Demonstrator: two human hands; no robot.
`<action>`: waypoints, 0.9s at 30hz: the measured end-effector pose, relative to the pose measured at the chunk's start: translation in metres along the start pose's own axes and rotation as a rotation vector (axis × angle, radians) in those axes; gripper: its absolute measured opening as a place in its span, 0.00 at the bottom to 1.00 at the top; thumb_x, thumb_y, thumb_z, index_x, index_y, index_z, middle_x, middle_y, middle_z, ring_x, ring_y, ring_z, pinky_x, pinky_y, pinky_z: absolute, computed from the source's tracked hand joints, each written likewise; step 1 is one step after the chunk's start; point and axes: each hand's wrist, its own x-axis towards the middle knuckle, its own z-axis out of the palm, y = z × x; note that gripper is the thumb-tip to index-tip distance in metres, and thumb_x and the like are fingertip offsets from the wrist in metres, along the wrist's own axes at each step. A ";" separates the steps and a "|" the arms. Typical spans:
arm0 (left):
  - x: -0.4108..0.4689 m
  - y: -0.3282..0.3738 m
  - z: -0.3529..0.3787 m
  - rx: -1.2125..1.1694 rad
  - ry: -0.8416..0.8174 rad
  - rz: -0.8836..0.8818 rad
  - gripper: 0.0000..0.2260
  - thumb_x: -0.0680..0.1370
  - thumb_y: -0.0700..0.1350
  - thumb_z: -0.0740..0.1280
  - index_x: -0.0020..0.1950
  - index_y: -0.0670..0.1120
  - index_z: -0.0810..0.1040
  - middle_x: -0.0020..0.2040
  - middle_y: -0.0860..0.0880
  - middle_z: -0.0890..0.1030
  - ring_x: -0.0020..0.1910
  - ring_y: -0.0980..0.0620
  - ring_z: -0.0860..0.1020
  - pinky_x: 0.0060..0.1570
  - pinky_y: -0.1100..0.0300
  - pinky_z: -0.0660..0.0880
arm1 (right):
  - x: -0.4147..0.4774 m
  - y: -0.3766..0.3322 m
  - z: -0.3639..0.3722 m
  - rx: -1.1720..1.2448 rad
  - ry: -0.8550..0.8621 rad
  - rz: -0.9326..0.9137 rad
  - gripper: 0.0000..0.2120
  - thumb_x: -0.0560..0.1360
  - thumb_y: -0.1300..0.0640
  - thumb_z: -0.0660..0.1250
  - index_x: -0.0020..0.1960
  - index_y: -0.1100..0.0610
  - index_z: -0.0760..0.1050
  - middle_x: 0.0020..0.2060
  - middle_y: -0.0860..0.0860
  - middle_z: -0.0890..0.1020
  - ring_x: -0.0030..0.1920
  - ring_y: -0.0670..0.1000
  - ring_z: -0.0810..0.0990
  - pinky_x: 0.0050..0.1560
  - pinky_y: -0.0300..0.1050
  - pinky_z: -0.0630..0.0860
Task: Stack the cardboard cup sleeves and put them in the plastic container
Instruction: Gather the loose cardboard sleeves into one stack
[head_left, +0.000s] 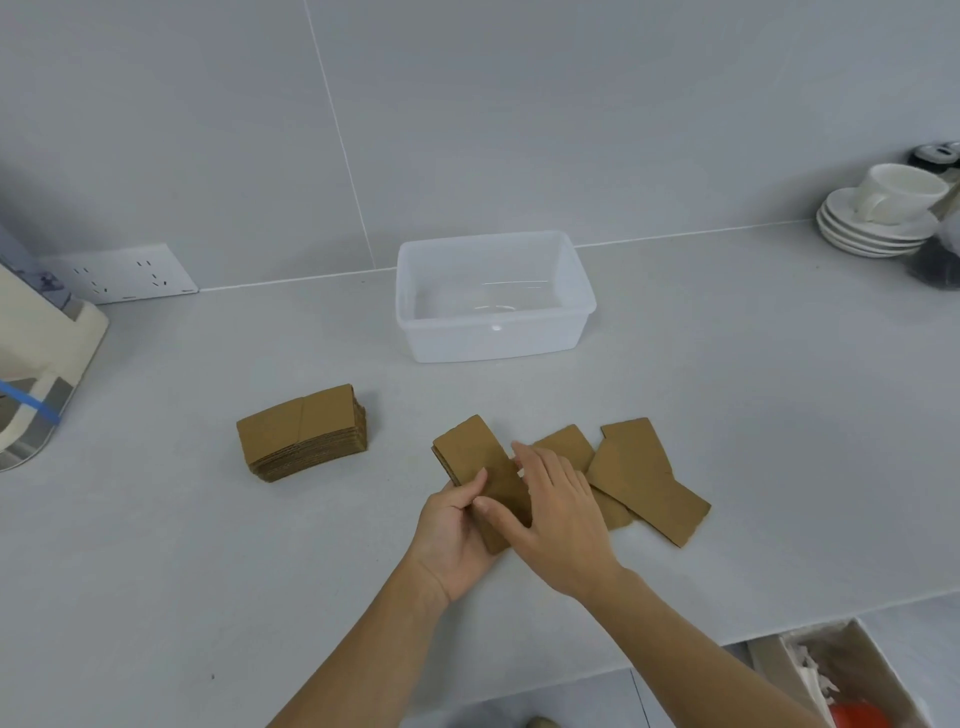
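Note:
A clear plastic container (493, 332) stands open and empty at the back of the counter. A neat stack of brown cardboard cup sleeves (301, 431) lies to the left of centre. My left hand (452, 535) grips a small bundle of sleeves (472, 452) from below and the side. My right hand (556, 519) lies flat over the bundle's near end, thumb against its edge. Loose sleeves (644, 483) lie spread on the counter just right of my hands, one partly under my right hand.
White saucers with a cup (883, 218) stand at the far right. A cream appliance (41, 364) sits at the left edge, beside a wall socket (124, 280). The counter's front edge runs lower right, with a cardboard box (852, 675) below it.

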 end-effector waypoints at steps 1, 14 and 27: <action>0.001 0.000 0.001 0.001 -0.007 0.000 0.15 0.79 0.43 0.57 0.56 0.38 0.80 0.55 0.40 0.82 0.57 0.41 0.79 0.49 0.47 0.78 | 0.000 0.004 -0.003 0.025 0.006 0.013 0.42 0.69 0.27 0.43 0.65 0.58 0.68 0.56 0.50 0.78 0.55 0.50 0.76 0.56 0.45 0.72; 0.018 -0.015 0.013 -0.065 0.071 -0.006 0.12 0.78 0.40 0.60 0.58 0.40 0.77 0.44 0.39 0.83 0.47 0.42 0.81 0.55 0.42 0.74 | -0.011 0.072 -0.024 -0.222 0.121 0.248 0.31 0.66 0.41 0.64 0.61 0.61 0.72 0.54 0.58 0.80 0.54 0.60 0.79 0.53 0.58 0.73; 0.030 -0.032 0.025 -0.026 0.095 -0.017 0.24 0.67 0.60 0.68 0.53 0.43 0.79 0.42 0.44 0.82 0.44 0.46 0.79 0.53 0.46 0.75 | -0.025 0.100 -0.033 -0.292 0.005 0.328 0.28 0.71 0.49 0.67 0.68 0.59 0.65 0.64 0.56 0.74 0.66 0.57 0.69 0.63 0.53 0.59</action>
